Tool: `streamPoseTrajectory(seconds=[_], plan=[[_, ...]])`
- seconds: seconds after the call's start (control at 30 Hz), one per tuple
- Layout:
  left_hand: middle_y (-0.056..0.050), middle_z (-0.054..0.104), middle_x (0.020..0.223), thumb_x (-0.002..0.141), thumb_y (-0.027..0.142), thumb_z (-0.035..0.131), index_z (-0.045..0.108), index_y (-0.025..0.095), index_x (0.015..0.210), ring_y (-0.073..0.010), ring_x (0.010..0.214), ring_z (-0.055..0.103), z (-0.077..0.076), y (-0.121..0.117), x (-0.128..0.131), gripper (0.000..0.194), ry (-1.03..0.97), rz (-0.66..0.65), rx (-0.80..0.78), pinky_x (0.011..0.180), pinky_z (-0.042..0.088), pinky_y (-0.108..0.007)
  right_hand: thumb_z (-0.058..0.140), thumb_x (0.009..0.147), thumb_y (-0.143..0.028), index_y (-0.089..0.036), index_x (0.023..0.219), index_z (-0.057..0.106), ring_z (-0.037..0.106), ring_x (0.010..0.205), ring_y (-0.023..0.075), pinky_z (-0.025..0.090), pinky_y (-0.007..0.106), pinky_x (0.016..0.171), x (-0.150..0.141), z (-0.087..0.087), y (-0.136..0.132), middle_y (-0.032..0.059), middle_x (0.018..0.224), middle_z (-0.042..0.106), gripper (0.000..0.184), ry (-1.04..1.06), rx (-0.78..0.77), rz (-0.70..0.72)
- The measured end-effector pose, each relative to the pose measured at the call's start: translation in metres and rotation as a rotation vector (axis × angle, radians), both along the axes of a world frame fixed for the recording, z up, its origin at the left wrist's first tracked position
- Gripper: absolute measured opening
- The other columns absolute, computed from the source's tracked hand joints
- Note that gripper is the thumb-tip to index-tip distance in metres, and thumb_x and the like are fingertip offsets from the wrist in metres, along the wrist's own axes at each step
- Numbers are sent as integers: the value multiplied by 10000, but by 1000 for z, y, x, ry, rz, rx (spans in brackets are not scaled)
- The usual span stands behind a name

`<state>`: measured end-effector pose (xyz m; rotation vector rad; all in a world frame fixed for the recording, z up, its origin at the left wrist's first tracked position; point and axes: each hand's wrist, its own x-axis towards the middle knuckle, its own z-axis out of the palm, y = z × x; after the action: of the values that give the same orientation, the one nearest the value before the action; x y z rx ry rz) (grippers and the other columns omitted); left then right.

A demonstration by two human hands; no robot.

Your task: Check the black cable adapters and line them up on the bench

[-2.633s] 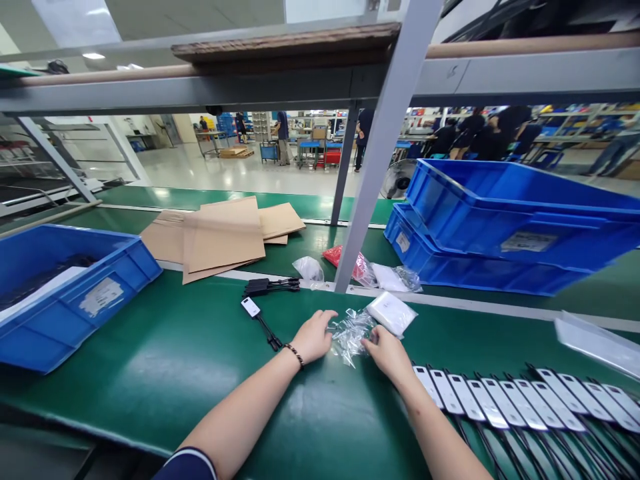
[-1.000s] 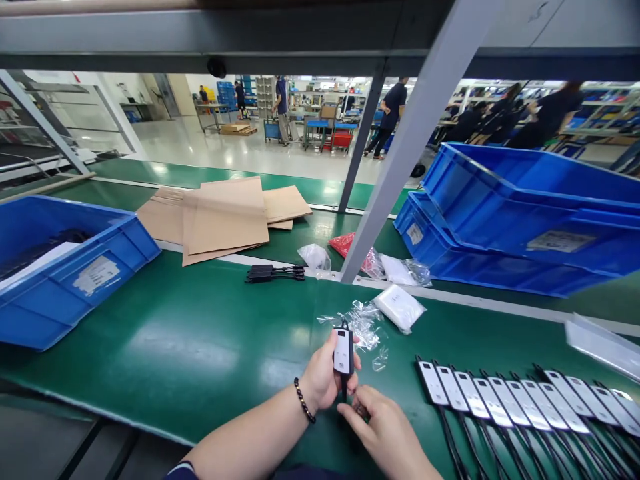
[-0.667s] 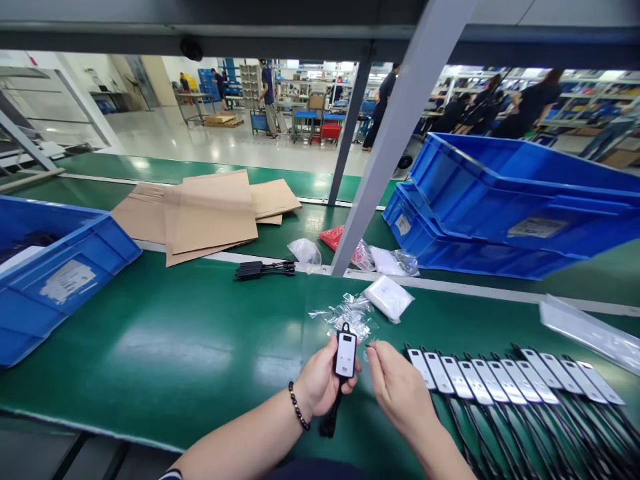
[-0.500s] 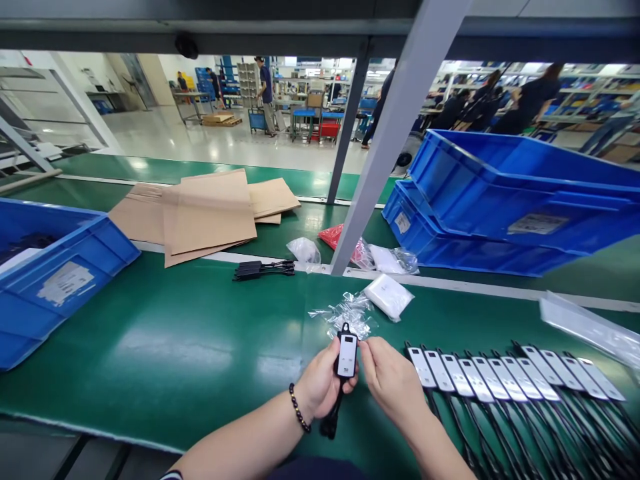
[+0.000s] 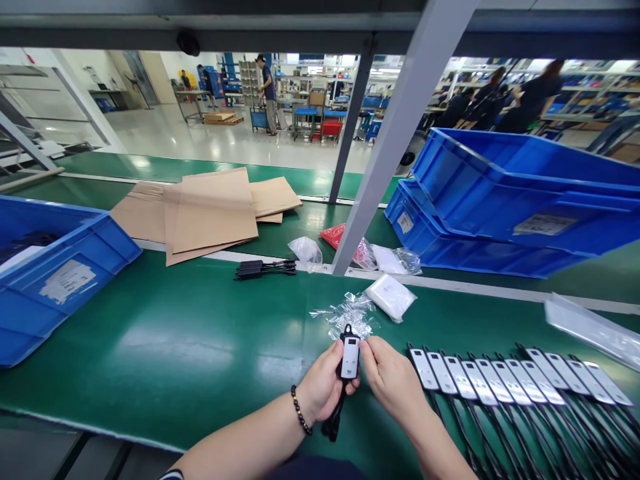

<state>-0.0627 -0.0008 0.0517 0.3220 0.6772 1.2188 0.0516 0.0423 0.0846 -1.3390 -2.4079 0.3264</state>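
My left hand [image 5: 323, 387] grips a small black device with a white face [image 5: 350, 355], held upright above the green belt [image 5: 190, 340]; its black cable [image 5: 333, 420] hangs down below the hand. My right hand [image 5: 393, 383] pinches at the device's upper right edge with thumb and fingertips. Just beyond the hands lies a crumpled heap of clear plastic bags [image 5: 347, 315] and a white packet [image 5: 391, 297]. To the right, a row of several identical devices [image 5: 500, 381] lies side by side with cables trailing toward me.
Blue bin [image 5: 55, 273] at left, stacked blue bins [image 5: 505, 207] at back right. Flat cardboard sheets [image 5: 210, 213], a black cable bundle [image 5: 263, 269], red and white bags [image 5: 367, 257] by the grey post [image 5: 387, 153]. A clear tray [image 5: 593, 330] at right. People work in the background.
My left hand picked the device off the belt and raised it upright. My right hand left the plastic bags and came onto the device's upper edge.
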Motion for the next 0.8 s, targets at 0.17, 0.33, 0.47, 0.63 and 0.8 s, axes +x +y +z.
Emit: streamPoseTrajectory(seconds=[0.17, 0.33, 0.47, 0.63, 0.8], plan=[[-10, 466, 651, 748, 535, 409, 492, 127, 926, -84, 509, 443, -1, 1, -1, 453, -8, 19, -10, 443, 243, -212, 301, 866, -280, -192, 602, 389, 432, 527, 91, 310, 213, 517, 4, 8, 1, -20, 565, 458, 292, 121, -140, 89], [-21, 478, 677, 732, 583, 378, 485, 139, 985, -87, 518, 446, -2, 6, -5, 522, -30, 67, -44, 446, 233, -211, 296, 866, -297, -197, 577, 343, 395, 500, 90, 293, 217, 501, 5, 16, 15, -36, 537, 402, 309, 143, -138, 103], [-18, 475, 659, 733, 583, 377, 478, 138, 911, -89, 512, 446, -2, 7, -7, 490, -28, 94, -59, 442, 232, -211, 278, 866, -297, -202, 668, 400, 452, 582, 111, 316, 227, 544, -5, 16, 23, -14, 640, 476, 251, 1, -110, 120], [-10, 464, 639, 741, 567, 382, 472, 132, 887, -90, 509, 448, -1, 8, -7, 468, -35, 103, -59, 436, 233, -210, 238, 873, -304, -207, 678, 395, 472, 616, 130, 332, 241, 573, -12, 7, 23, -5, 656, 484, 269, -60, -150, 106], [-4, 459, 632, 741, 554, 397, 468, 134, 878, -89, 507, 449, 1, 8, -7, 448, -41, 101, -69, 434, 237, -210, 232, 877, -320, -208, 669, 384, 466, 609, 127, 327, 243, 579, -11, 3, 25, -10, 649, 482, 281, -34, -185, 93]])
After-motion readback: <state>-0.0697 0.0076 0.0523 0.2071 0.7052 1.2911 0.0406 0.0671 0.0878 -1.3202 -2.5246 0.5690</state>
